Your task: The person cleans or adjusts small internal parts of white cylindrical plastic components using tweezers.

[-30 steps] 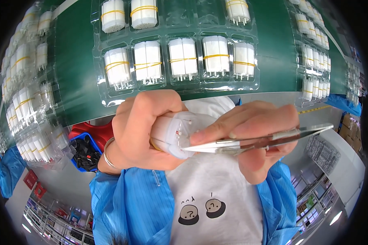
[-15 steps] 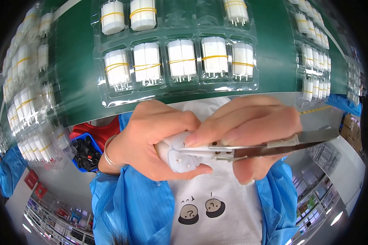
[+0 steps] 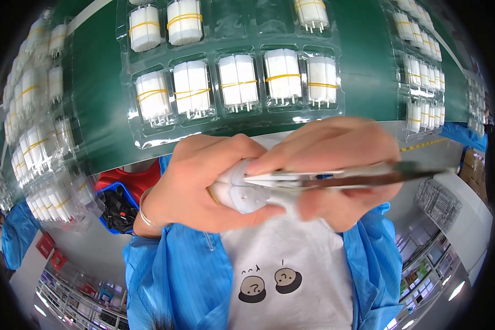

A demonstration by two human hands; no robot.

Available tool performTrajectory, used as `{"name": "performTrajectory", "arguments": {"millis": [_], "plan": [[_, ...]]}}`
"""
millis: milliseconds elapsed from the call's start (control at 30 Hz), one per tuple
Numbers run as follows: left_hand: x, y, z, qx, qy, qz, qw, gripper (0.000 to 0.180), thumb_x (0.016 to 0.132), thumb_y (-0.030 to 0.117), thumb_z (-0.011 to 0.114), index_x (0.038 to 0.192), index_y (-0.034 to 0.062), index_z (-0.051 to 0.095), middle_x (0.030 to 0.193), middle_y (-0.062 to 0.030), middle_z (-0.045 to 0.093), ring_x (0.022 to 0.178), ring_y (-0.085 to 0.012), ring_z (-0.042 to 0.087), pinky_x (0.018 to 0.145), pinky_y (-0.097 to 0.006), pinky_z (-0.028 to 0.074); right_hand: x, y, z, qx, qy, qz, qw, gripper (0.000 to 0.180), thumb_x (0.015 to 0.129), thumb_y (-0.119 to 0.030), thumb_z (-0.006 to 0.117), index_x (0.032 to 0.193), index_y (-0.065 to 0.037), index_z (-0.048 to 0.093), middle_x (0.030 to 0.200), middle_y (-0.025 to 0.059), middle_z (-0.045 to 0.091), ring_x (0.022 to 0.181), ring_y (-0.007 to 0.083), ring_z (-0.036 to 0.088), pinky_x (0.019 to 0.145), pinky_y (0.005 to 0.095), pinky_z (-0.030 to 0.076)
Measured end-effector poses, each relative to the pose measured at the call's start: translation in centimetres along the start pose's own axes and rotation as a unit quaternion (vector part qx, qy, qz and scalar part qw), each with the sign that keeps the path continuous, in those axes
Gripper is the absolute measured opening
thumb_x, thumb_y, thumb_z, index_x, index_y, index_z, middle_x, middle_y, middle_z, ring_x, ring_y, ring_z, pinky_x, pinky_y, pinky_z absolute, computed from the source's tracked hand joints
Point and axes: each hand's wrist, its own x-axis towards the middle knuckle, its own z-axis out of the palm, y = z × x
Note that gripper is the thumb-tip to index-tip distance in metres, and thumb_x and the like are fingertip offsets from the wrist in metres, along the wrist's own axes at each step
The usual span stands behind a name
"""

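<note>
My left hand (image 3: 198,187) is wrapped round a bundle of white cylindrical parts (image 3: 248,197), its pale end turned to the right. A yellow band shows beside my palm; the rest of the bundle is hidden by my fingers. My right hand (image 3: 341,157) grips long metal tweezers (image 3: 283,179) between thumb and fingers. Their tips point left and meet or overlap the upper part of the bundle's end; contact is hard to make out. The tool's far end is blurred. Both hands are at the table's near edge, in front of my shirt.
Beyond my hands, a clear plastic tray (image 3: 214,127) holds several banded white bundles (image 3: 238,82) with metal pins on the green table (image 3: 102,104). More filled trays stand left (image 3: 36,148) and right (image 3: 423,91). A blue bin (image 3: 115,206) of black items is beside my left wrist.
Both hands have risen slightly toward the table, with the bundle and tweezers. The tweezers' jaws are closer together, and their far end has tilted upward. The trays appear slightly shifted in view.
</note>
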Motion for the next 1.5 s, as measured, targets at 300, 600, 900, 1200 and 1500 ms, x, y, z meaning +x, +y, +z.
{"name": "performTrajectory", "arguments": {"millis": [300,600,900,1200,1500], "plan": [[-0.6,-0.6,1.4,-0.051,0.158,0.049,0.985,0.042,0.057,0.014,0.080,0.086,-0.0014,0.054,0.071,-0.0086,0.059,0.055,-0.0164,0.057,0.048,-0.024,0.044,0.3,-0.5,0.7,0.133,0.040,-0.090,0.986,0.040,0.084,-0.025,0.060,0.094,0.008,0.040,0.079,0.0345,0.058,0.069,0.0324,0.066,0.054,0.0372,0.056],[-0.4,-0.1,0.5,0.159,0.080,0.063,0.982,0.041,0.053,0.023,0.078,0.077,-0.0023,0.057,0.066,-0.0094,0.059,0.052,-0.0186,0.058,0.049,-0.025,0.044,-0.8,-0.6,2.0,0.067,0.153,-0.026,0.986,0.036,0.085,-0.024,0.059,0.094,0.006,0.041,0.073,0.0281,0.061,0.063,0.0280,0.066,0.052,0.0321,0.055],[0.0,0.1,0.1,0.149,0.031,0.029,0.988,0.035,0.056,0.020,0.080,0.076,0.0028,0.057,0.061,-0.0054,0.056,0.048,-0.0192,0.055,0.040,-0.027,0.040,-0.9,-0.5,0.8,-0.020,0.062,-0.043,0.997,0.041,0.081,-0.027,0.065,0.095,0.005,0.045,0.075,0.0276,0.062,0.065,0.0261,0.065,0.055,0.0338,0.054],[0.2,0.4,0.1,-0.010,-0.004,0.029,1.000,0.035,0.057,0.019,0.082,0.076,0.0029,0.057,0.061,-0.0065,0.054,0.049,-0.0226,0.054,0.043,-0.028,0.040,-0.1,0.8,0.1,0.133,0.026,-0.111,0.985,0.039,0.080,-0.022,0.066,0.097,0.006,0.044,0.085,0.0327,0.060,0.068,0.0285,0.065,0.058,0.0349,0.054],[0.2,0.0,0.3,-0.043,-0.050,0.021,0.998,0.035,0.058,0.022,0.081,0.075,0.0027,0.057,0.057,-0.0054,0.048,0.044,-0.0209,0.045,0.040,-0.029,0.032,-1.0,0.9,-1.0,0.027,-0.040,-0.091,0.995,0.053,0.077,-0.028,0.069,0.110,0.005,0.043,0.087,0.0194,0.066,0.073,0.0343,0.065,0.057,0.0336,0.054]]}}
